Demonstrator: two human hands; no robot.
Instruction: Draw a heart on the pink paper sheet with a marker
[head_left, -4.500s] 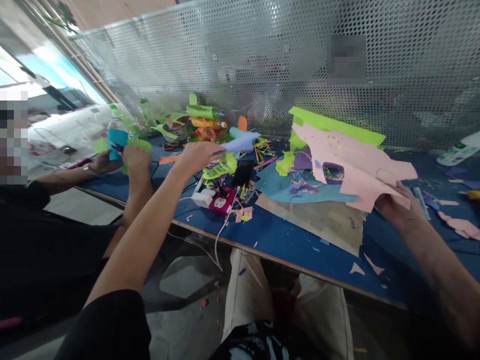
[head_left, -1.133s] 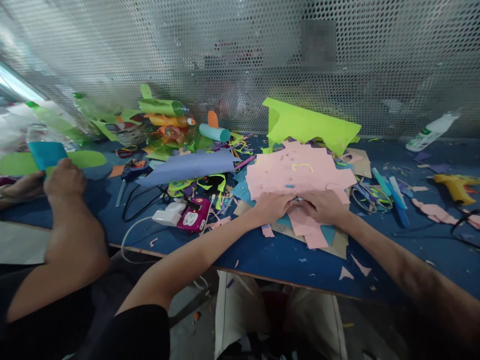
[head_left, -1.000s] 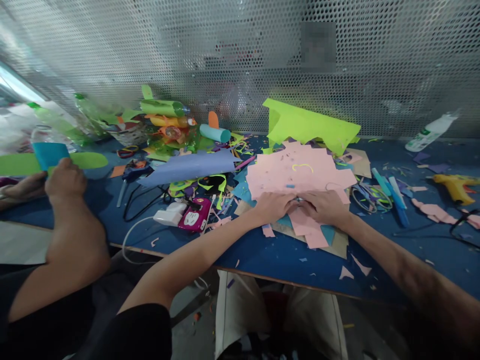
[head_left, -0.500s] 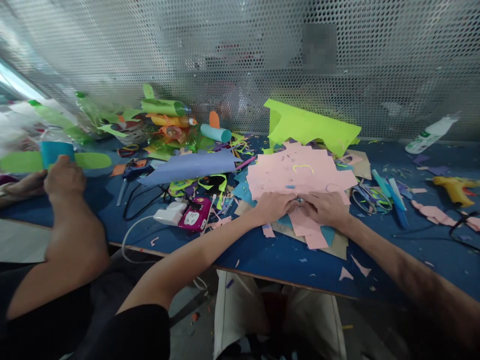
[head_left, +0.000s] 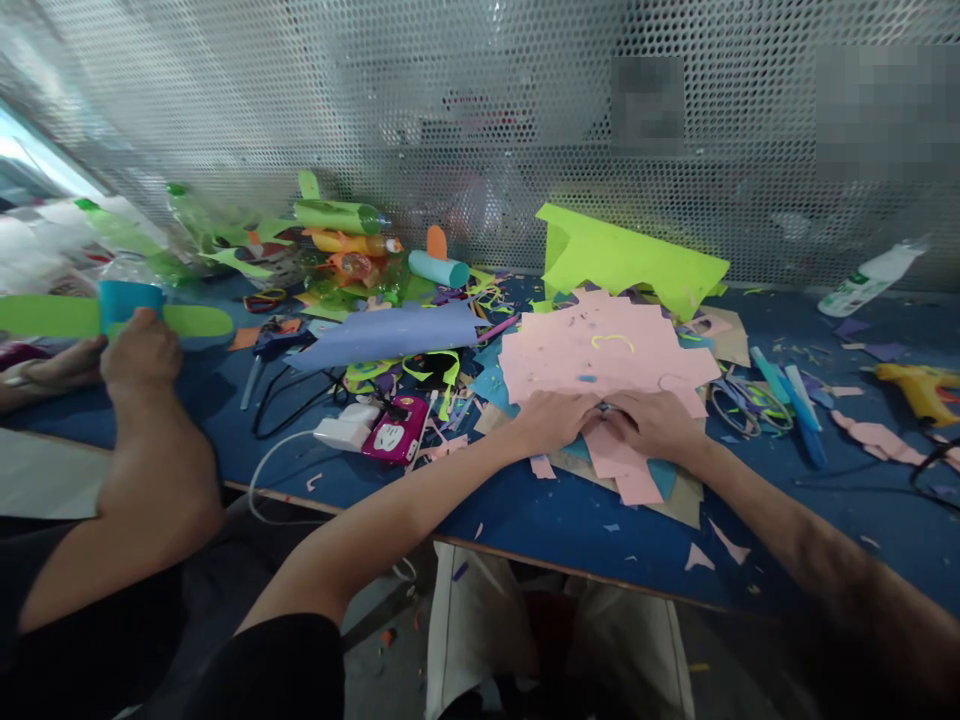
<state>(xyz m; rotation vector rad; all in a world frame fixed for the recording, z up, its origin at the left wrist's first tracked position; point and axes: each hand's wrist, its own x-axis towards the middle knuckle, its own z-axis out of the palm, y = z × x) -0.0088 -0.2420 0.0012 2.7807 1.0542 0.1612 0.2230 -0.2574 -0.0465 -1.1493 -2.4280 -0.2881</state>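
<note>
My left hand (head_left: 561, 421) and my right hand (head_left: 658, 424) meet over the near part of a pink paper sheet (head_left: 555, 350) with a stepped, cut edge. Both hands are closed, fingertips together around something small and greyish that I cannot make out. Under the near edge of the pink sheet lie blue paper and a brown cardboard piece (head_left: 684, 500). A small yellow curved strip (head_left: 613, 343) rests on the pink sheet. Behind it, a lime green sheet (head_left: 630, 255) leans against the perforated metal screen.
Left of me, a co-worker's hand (head_left: 142, 355) holds a blue paper tube (head_left: 131, 305) with green wings. A magenta power strip (head_left: 397, 430), a purple sheet (head_left: 390, 333) and paper scraps lie between us. Scissors (head_left: 742, 405), a yellow glue gun (head_left: 919, 390) and a white bottle (head_left: 870, 280) are at right.
The view has shifted slightly, so everything appears a little lower and to the right. My hands stay together at the same spot on the pink sheet.
</note>
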